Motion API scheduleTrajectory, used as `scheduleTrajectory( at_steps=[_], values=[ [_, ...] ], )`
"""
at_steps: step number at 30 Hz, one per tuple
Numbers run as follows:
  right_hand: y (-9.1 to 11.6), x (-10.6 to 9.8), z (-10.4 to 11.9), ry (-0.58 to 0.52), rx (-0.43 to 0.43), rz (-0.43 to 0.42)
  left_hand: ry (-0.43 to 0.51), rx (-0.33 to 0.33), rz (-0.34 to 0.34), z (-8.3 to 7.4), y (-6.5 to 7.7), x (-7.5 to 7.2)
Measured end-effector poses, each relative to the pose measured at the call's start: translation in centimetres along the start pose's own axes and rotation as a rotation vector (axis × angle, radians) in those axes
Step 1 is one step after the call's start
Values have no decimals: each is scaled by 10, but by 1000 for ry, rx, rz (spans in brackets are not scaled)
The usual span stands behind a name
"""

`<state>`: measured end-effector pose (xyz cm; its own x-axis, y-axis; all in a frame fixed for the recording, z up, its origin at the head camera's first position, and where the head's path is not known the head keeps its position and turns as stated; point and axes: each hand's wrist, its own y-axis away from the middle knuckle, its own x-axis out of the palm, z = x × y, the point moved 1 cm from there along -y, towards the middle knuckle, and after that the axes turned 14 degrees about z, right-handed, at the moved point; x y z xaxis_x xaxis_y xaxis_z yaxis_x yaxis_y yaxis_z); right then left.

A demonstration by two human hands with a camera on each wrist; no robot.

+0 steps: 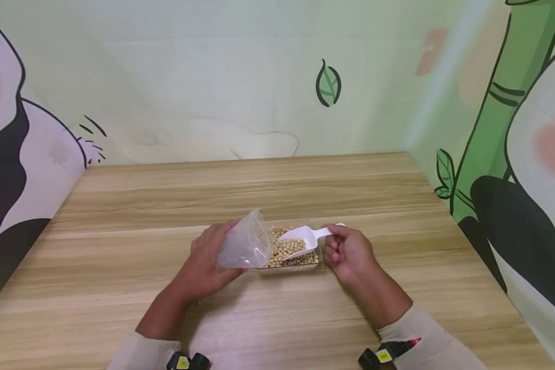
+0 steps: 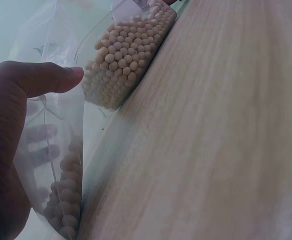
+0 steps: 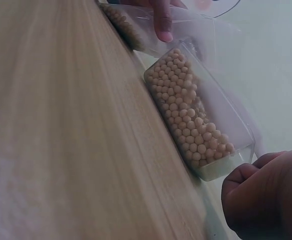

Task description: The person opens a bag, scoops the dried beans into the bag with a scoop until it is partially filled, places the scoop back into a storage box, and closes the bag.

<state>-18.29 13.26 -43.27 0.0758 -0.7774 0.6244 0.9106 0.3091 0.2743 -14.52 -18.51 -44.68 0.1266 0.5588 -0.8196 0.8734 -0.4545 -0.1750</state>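
My left hand (image 1: 203, 264) grips a clear plastic bag (image 1: 240, 245) with its thumb and fingers on either side. Some round beige beans (image 2: 65, 195) lie in the bottom of the bag in the left wrist view. The bag's mouth leans over the left end of a clear rectangular container (image 1: 290, 270), which holds many of the same beans. Between the thumb and curled fingers of my right hand (image 1: 351, 253) is the handle of a white scoop (image 1: 309, 235). Its bowl lies among the beans in the container, with beans in it.
The container rests on a wood-grain table (image 1: 277, 318). Behind the table stands a pale green wall (image 1: 213, 77) with a cartoon leaf, and panda and bamboo drawings are at the sides. Dark wrist cameras sit on both sleeves.
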Motion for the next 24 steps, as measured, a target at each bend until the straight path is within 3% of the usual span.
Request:
scheduleTrajectory(
  at_steps=[10, 24],
  values=[
    [0, 0, 3, -63, -30, 18, 6, -11, 6, 0, 0, -1],
    [8, 6, 9, -55, -167, 88, -9, 13, -12, 2, 1, 0]
  ],
)
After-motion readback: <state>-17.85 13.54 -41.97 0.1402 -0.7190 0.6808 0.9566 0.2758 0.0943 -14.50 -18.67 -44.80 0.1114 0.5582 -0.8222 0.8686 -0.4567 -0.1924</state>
